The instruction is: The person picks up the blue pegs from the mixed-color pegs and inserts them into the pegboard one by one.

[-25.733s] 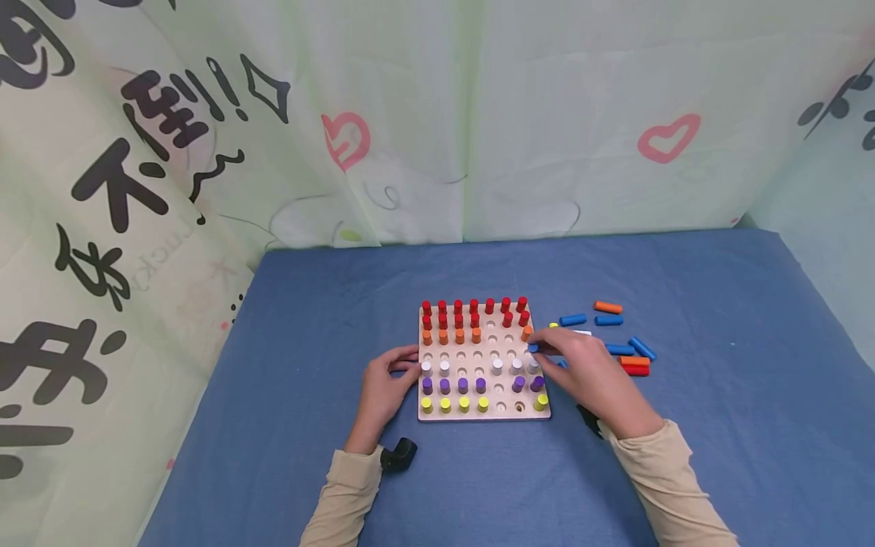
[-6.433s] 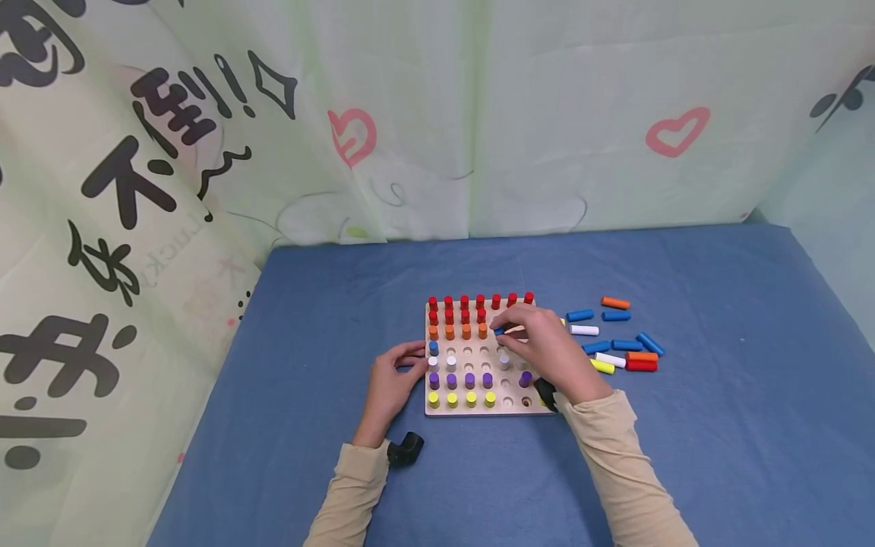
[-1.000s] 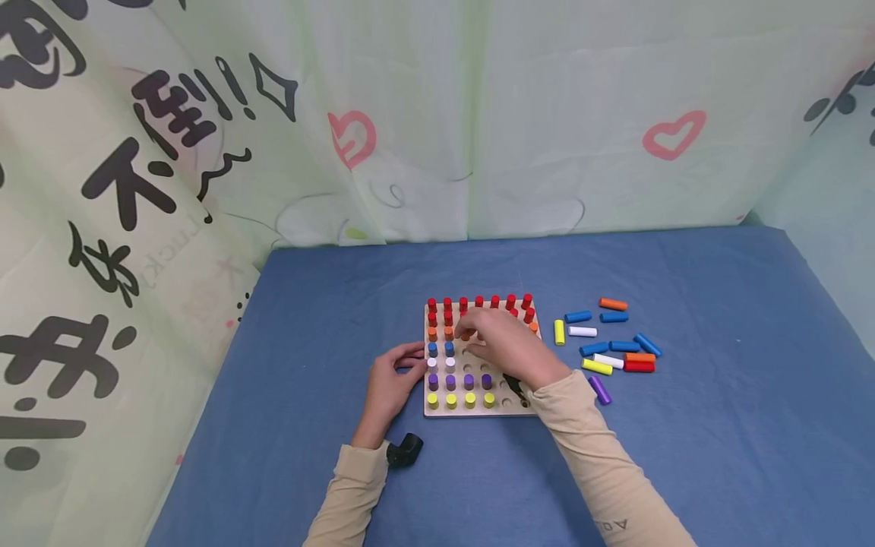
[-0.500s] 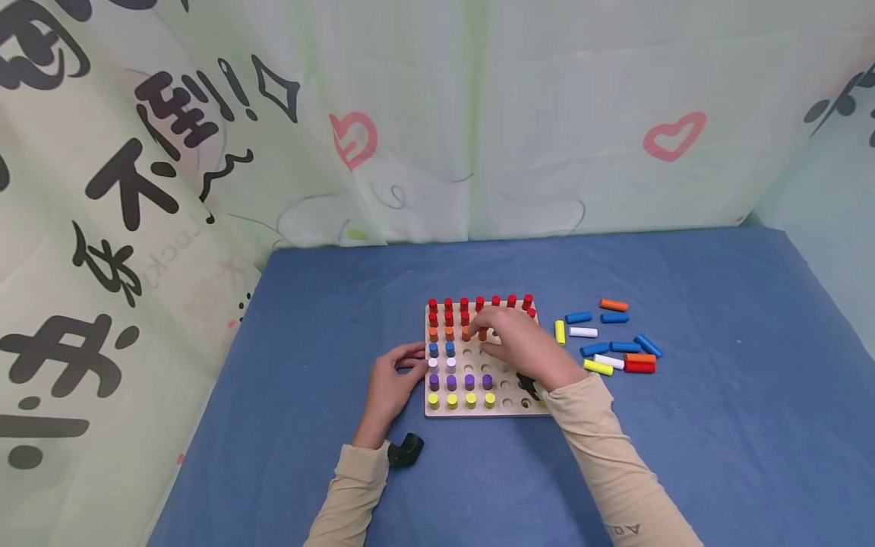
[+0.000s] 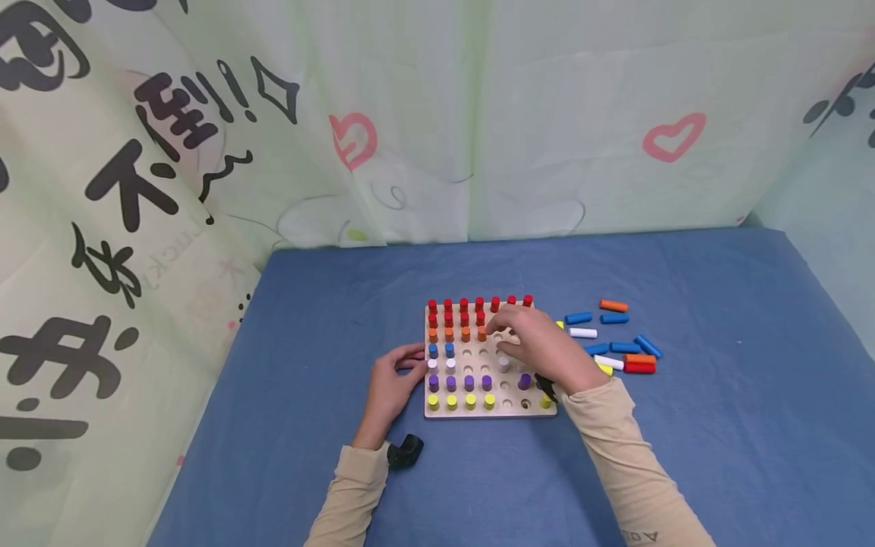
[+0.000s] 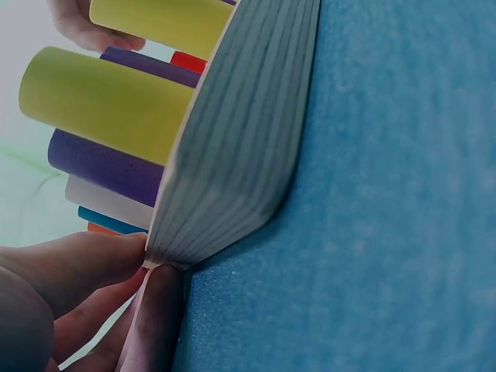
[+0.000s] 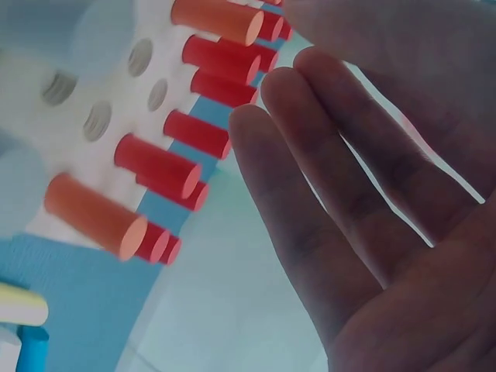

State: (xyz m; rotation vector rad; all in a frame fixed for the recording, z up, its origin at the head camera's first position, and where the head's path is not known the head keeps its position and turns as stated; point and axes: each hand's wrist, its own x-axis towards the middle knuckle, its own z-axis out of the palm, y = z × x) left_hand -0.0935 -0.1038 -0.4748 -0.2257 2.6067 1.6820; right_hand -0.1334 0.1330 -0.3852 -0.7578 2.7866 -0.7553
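Pegboard (image 5: 475, 360) lies on blue cloth (image 5: 314, 327) before printed curtains (image 5: 540, 159)

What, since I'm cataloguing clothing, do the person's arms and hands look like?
The left sleeve and right sleeve are beige; the right bears a small dark marking. The left hand and right hand are gloveless, with a black device at each wrist.

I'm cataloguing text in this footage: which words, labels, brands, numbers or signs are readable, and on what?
"不": curtain, left side of the picture.
"Lucky": same curtain, faint, apparently mirrored.
Other black characters there: cut off or too slanted to read surely.
Marks on right sleeve: too small.
Pegboard: no text visible.
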